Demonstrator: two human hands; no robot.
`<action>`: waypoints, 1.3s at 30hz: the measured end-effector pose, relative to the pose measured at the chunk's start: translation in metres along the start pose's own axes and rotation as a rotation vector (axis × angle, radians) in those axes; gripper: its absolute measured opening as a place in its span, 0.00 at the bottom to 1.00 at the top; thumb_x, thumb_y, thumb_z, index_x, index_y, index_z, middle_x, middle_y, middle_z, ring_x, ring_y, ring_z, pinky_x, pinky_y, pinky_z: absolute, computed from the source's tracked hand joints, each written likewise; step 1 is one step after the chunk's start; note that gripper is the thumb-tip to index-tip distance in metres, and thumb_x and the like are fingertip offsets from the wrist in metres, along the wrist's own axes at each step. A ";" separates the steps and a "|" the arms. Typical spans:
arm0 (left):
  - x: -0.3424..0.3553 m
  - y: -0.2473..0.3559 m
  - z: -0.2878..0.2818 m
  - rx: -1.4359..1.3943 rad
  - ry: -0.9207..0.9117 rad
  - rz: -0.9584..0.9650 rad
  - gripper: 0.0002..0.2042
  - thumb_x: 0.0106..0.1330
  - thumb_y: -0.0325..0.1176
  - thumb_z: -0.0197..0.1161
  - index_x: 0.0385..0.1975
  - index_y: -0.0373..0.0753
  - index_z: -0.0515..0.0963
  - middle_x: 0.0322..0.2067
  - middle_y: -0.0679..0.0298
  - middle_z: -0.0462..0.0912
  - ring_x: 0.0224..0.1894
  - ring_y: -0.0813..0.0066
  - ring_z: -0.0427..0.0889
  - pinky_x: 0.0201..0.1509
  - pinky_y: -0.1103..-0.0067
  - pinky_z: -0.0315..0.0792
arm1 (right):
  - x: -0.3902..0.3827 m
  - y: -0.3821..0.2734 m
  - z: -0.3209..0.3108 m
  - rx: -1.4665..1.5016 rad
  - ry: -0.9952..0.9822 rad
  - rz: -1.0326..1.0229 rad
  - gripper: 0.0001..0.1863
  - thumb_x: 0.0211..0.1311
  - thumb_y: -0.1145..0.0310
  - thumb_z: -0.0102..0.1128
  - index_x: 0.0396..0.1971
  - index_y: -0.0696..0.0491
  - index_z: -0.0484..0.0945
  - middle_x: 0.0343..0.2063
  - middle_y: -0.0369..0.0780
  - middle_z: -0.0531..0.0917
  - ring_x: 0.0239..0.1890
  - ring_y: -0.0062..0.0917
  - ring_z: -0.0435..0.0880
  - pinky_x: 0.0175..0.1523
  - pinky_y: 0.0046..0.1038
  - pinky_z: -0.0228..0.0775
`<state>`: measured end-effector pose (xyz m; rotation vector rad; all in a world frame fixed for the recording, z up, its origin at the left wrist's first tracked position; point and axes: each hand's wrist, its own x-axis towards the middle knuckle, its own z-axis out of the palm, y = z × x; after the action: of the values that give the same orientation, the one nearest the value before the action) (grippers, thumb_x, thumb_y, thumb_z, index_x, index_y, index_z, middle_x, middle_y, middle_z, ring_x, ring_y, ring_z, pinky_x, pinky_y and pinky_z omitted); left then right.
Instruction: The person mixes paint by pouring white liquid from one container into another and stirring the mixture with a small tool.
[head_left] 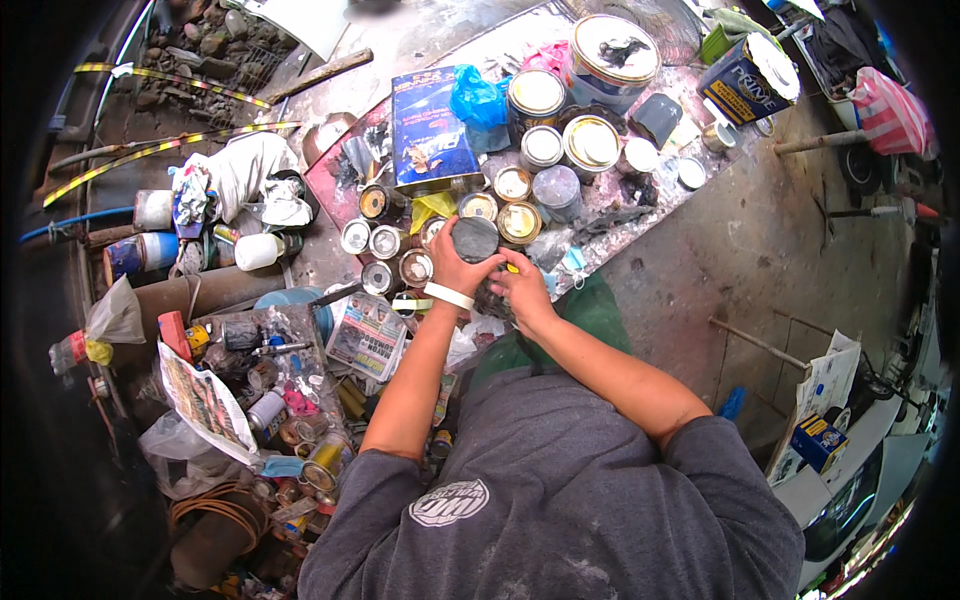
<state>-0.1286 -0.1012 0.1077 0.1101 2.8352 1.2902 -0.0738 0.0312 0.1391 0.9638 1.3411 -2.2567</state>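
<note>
My left hand, with a white band at the wrist, curls around a round can with a flat dark grey top. Its thumb lies along the near edge of that top. Close by on the right, my right hand has its fingers bent in toward the same can. A small bit of yellow shows at its fingertips; what that hand grips is hidden. Small open paint cans stand just beyond, among them one with a yellowish inside and one with a greyish lid.
A tall blue rectangular tin, a blue plastic bag and a large white-lidded bucket stand farther back on the paint-stained table. Newspaper lies left of my arm. Bottles and cans crowd a tray at lower left.
</note>
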 end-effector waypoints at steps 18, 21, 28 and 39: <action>-0.009 -0.003 0.003 -0.152 0.038 0.015 0.36 0.55 0.35 0.72 0.62 0.33 0.61 0.56 0.46 0.73 0.56 0.49 0.76 0.59 0.65 0.71 | -0.014 -0.057 0.012 -1.467 -0.130 -1.006 0.25 0.65 0.52 0.57 0.57 0.49 0.77 0.65 0.52 0.64 0.66 0.48 0.62 0.67 0.47 0.56; -0.024 -0.001 -0.004 -0.162 0.097 0.017 0.39 0.53 0.36 0.74 0.62 0.33 0.61 0.56 0.47 0.72 0.56 0.50 0.76 0.59 0.65 0.71 | -0.023 -0.059 0.013 -1.489 -0.163 -1.077 0.25 0.64 0.51 0.58 0.56 0.49 0.77 0.65 0.52 0.65 0.65 0.46 0.63 0.66 0.46 0.57; -0.039 0.042 -0.038 -0.189 0.143 0.062 0.45 0.47 0.38 0.79 0.64 0.32 0.60 0.54 0.47 0.73 0.53 0.53 0.78 0.58 0.66 0.73 | -0.053 -0.073 0.015 -1.440 -0.250 -1.106 0.25 0.62 0.51 0.60 0.55 0.48 0.78 0.67 0.52 0.62 0.64 0.47 0.65 0.65 0.47 0.58; -0.053 0.108 -0.075 -0.172 0.205 0.240 0.42 0.47 0.36 0.79 0.62 0.34 0.62 0.53 0.50 0.75 0.50 0.53 0.81 0.54 0.66 0.76 | -0.110 -0.123 0.019 -1.335 -0.312 -1.196 0.18 0.62 0.60 0.62 0.50 0.51 0.80 0.64 0.50 0.66 0.63 0.45 0.67 0.64 0.44 0.60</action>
<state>-0.0735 -0.0907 0.2375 0.3426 2.9321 1.6787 -0.0759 0.0709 0.3007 -0.7889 2.9252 -1.1326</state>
